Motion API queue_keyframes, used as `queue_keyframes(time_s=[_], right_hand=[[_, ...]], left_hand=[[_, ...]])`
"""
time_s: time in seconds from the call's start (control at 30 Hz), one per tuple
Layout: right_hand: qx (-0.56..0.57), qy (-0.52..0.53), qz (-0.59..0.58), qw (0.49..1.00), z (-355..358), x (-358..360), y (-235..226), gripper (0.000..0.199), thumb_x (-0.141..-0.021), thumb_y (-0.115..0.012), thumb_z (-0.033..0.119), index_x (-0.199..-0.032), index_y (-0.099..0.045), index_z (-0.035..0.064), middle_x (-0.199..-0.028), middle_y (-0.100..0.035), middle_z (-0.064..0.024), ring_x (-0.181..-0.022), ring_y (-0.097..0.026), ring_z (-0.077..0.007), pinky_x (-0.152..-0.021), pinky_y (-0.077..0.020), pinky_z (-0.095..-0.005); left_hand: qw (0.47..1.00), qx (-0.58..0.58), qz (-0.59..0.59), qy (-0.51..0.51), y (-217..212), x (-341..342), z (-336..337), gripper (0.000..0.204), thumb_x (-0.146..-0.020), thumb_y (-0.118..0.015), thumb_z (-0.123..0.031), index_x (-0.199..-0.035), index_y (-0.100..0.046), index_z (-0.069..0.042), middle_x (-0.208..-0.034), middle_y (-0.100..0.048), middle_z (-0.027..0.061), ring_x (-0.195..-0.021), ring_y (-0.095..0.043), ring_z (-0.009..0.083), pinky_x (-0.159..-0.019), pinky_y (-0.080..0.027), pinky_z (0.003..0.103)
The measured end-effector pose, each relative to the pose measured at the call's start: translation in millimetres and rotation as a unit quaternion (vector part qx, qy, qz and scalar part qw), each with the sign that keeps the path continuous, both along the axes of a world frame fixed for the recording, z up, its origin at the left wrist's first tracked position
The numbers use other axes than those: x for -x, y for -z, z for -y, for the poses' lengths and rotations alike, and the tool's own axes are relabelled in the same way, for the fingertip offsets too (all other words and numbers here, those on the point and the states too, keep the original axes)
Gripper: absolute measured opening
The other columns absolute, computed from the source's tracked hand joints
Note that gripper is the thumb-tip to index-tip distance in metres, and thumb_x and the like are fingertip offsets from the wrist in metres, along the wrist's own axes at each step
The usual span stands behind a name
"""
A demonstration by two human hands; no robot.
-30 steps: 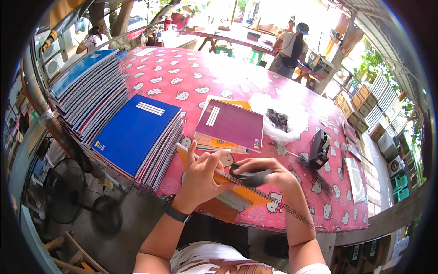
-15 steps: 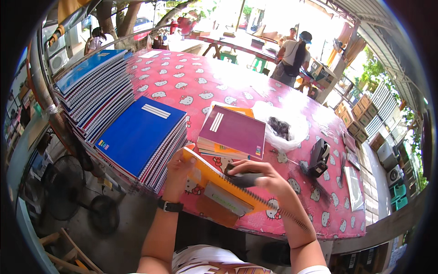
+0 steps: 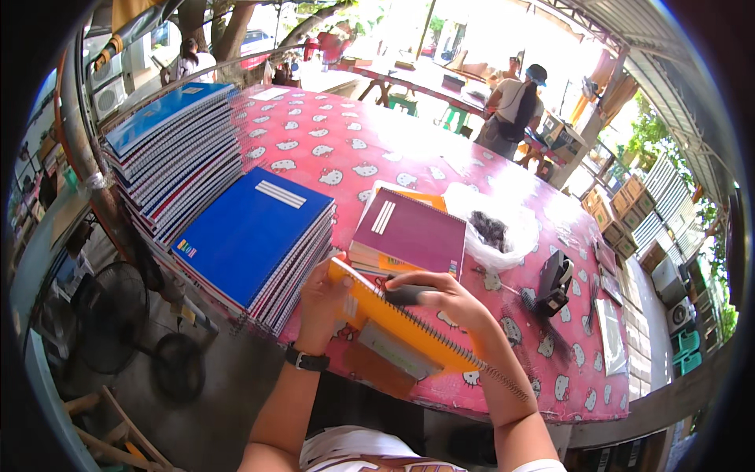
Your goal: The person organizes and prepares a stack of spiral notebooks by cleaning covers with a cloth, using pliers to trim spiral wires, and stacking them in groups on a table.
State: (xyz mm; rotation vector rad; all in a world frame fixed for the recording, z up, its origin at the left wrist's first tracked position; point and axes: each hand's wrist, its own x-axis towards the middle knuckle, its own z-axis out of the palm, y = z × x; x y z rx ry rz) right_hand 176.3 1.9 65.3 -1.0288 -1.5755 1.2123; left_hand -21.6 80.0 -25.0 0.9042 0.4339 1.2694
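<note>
Tilted up between my hands is an orange notebook [image 3: 429,340], near the table's front edge. My left hand [image 3: 321,299] grips its upper left corner, fingers closed on it. A dark wire coil [image 3: 507,382] runs along the notebook's top edge, and its loose tail extends past the right end beside my right forearm. My right hand [image 3: 452,300] is closed around a black hand tool [image 3: 407,295] held at the coiled edge; the tool's exact kind is unclear. Behind lies a small stack topped by a purple notebook [image 3: 410,234].
Blue spiral notebooks stand in a near stack [image 3: 252,236] and a taller stack [image 3: 174,161] at left. A clear plastic bag [image 3: 515,250] with dark contents and a black tape dispenser [image 3: 555,285] lie right on the pink table [image 3: 330,149]. A person [image 3: 510,110] stands beyond.
The view has shifted slightly, so the table things appear farther right. My right hand and the black tool are a little nearer my left hand along the notebook's edge.
</note>
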Motion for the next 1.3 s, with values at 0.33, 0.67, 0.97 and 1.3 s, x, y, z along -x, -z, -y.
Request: queue_keyframes(time_s=[0.33, 0.67, 0.97, 1.3], right_hand=[[0.051, 0.082, 0.209, 0.973, -30.9, -14.0, -0.9, 0.061, -0.084, -0.052, 0.05, -0.112, -0.058, -0.0036, -0.105, -0.063, -0.007, -0.091, -0.058, -0.0115, -0.074, -0.0468, -0.0238], [0.089, -0.061, -0.123, 0.987, -43.1, 5.0, 3.1, 0.047, -0.085, -0.057, 0.035, -0.114, -0.058, -0.0019, -0.096, -0.063, -0.007, -0.081, -0.056, -0.0114, -0.069, -0.0455, -0.0249], [0.091, 0.079, 0.188, 0.975, -48.8, 11.9, 6.2, 0.048, -0.084, -0.061, 0.04, -0.113, -0.059, 0.0021, -0.099, -0.061, -0.0072, -0.093, -0.054, -0.014, -0.08, -0.0438, -0.0292], [-0.156, 0.442, 0.415, 0.78, 68.2, -87.3, 100.9, 0.06, -0.067, -0.074, 0.042, -0.114, -0.057, 0.0091, -0.131, -0.042, -0.0203, -0.117, -0.04, -0.0383, -0.094, -0.0365, -0.0466]], left_hand=[[0.994, -0.035, -0.046, -0.094, 3.1, -8.6, 1.9, 0.046, -0.084, -0.062, -0.006, -0.127, -0.049, -0.001, -0.103, -0.052, 0.0014, -0.094, -0.05, 0.0096, -0.083, -0.042, 0.024], [0.996, -0.021, -0.057, -0.07, 9.2, -2.9, -1.7, 0.046, -0.087, -0.058, -0.007, -0.13, -0.044, 0.002, -0.113, -0.052, 0.0035, -0.104, -0.051, 0.0111, -0.091, -0.04, 0.025], [0.995, -0.036, -0.04, -0.083, 10.7, -8.4, 1.0, 0.042, -0.084, -0.058, -0.006, -0.125, -0.052, -0.002, -0.102, -0.051, 0.0033, -0.093, -0.05, 0.0099, -0.08, -0.043, 0.025], [0.983, -0.103, -0.149, 0.042, 31.4, 6.3, 16.1, 0.048, -0.066, -0.075, 0.005, -0.107, -0.051, 0.001, -0.1, -0.06, 0.0085, -0.087, -0.061, 0.0142, -0.07, -0.052, 0.027]])
